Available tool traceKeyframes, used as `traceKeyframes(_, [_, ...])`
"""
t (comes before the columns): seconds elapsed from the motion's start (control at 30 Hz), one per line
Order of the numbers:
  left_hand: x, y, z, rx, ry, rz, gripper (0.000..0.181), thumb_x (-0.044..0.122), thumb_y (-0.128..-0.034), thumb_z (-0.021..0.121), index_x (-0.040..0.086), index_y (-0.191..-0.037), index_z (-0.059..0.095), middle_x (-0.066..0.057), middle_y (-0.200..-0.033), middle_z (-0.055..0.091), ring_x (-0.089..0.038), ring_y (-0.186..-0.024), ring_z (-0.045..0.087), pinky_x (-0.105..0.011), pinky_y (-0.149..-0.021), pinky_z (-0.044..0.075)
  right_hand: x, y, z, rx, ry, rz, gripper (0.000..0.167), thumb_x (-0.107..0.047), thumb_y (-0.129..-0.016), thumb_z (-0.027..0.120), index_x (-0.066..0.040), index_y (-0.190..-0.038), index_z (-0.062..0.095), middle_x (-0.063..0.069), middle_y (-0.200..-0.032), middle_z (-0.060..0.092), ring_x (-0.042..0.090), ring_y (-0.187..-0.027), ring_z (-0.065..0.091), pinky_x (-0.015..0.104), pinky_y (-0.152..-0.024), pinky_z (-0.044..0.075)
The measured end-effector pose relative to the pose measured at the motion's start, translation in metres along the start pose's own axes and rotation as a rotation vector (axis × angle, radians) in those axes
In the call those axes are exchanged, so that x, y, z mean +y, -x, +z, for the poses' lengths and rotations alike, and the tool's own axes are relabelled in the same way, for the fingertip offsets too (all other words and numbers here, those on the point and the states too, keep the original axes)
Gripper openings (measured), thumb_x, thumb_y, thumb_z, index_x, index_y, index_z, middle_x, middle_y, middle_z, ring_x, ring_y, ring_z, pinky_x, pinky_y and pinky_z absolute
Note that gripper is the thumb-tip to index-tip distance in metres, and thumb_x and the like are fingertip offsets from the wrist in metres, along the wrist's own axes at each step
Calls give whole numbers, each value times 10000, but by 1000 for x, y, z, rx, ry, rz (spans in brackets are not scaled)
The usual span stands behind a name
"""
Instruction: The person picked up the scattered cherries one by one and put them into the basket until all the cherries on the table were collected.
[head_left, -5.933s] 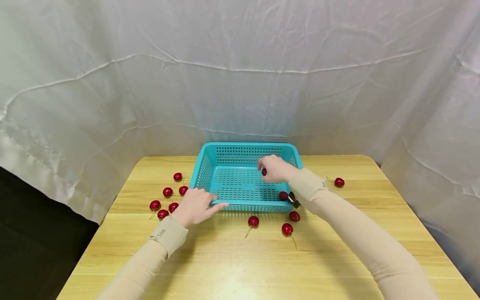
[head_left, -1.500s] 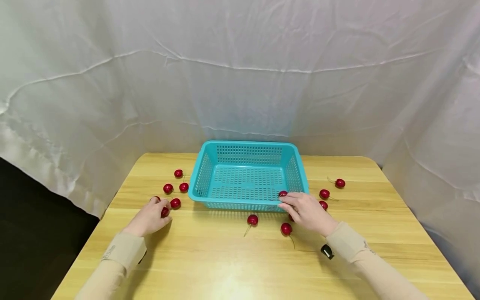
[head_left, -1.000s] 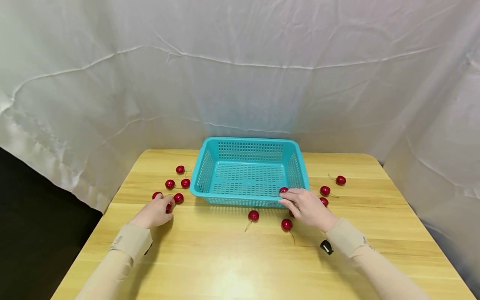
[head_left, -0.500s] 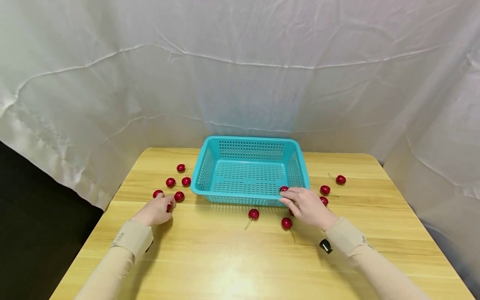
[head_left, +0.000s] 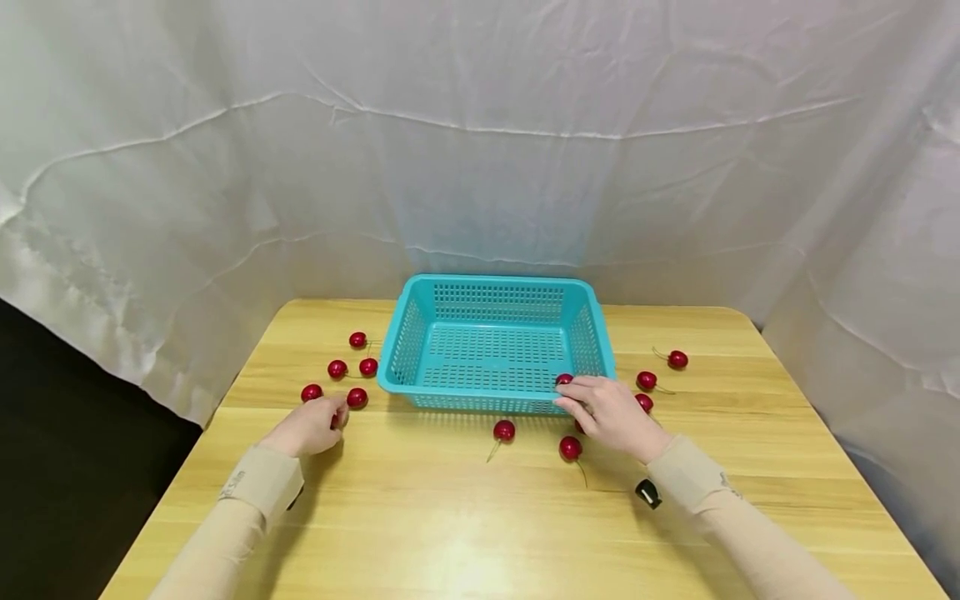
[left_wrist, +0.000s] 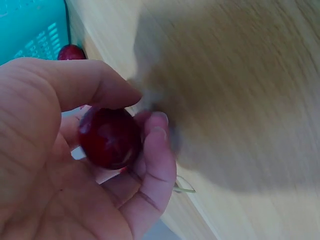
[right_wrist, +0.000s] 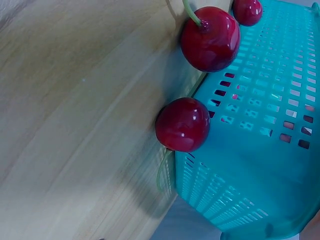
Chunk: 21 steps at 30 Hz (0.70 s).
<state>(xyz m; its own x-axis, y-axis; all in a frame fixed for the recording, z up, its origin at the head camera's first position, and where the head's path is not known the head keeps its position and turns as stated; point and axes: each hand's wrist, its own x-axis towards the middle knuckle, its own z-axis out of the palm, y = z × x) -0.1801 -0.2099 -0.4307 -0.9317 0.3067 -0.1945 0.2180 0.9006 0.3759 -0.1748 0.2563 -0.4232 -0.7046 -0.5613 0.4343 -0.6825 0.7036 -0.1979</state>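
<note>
On the left of the table my left hand (head_left: 307, 427) holds a dark red cherry (left_wrist: 111, 137) between thumb and curled fingers. A thin green stem (left_wrist: 185, 190) shows beyond those fingers in the left wrist view. My right hand (head_left: 617, 418) grips the front right rim of a turquoise plastic basket (head_left: 457, 391), thumb outside and fingers over the edge. Just inside that corner, by the fingertips, a cherry (head_left: 564, 379) is partly hidden. The right wrist view shows two cherries (right_wrist: 182, 125) on the table against the basket's outer wall; the hand is nearly out of that view.
Several cherries (head_left: 357, 398) lie left of the basket, near my left hand. Others rest in front of the basket (head_left: 504, 431) and to its right (head_left: 677, 360). A pale cloth (head_left: 495, 192) hangs behind the wooden table (head_left: 450, 508).
My left hand has left the basket rim and taken a cherry on the left. My right hand has gone from inside the basket to its front right rim. Lately both barely move.
</note>
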Motion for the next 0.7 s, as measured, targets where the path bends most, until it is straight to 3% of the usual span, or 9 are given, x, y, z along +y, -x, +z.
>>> traceKeyframes(0.17, [-2, -1, 0, -9, 29, 6, 177, -73, -783, 543, 92, -817, 488, -13, -699, 425, -171, -682, 451, -292, -629, 341, 0, 0, 0, -6, 2, 3, 212, -203, -937, 709, -63, -1082, 774, 59, -1020, 778, 235, -948, 745, 426, -864, 596])
traceKeyframes(0.4, [-4, -4, -6, -24, 7, -17, 164, -30, -807, 575, 119, -804, 508, -12, -721, 476, -170, -715, 475, -293, -646, 363, 0, -1, 0, -10, 11, 4, 223, -201, -936, 709, -50, -1088, 770, 66, -1030, 780, 241, -951, 744, 432, -867, 593])
traceKeyframes(0.7, [0, -4, -19, -17, -14, 27, 97, 22, -834, 590, 103, -817, 539, -17, -729, 505, -173, -707, 482, -309, -649, 376, 2, -1, 2, -7, 36, -42, 220, -168, -907, 729, -46, -1084, 775, 75, -1017, 775, 242, -941, 743, 426, -853, 598])
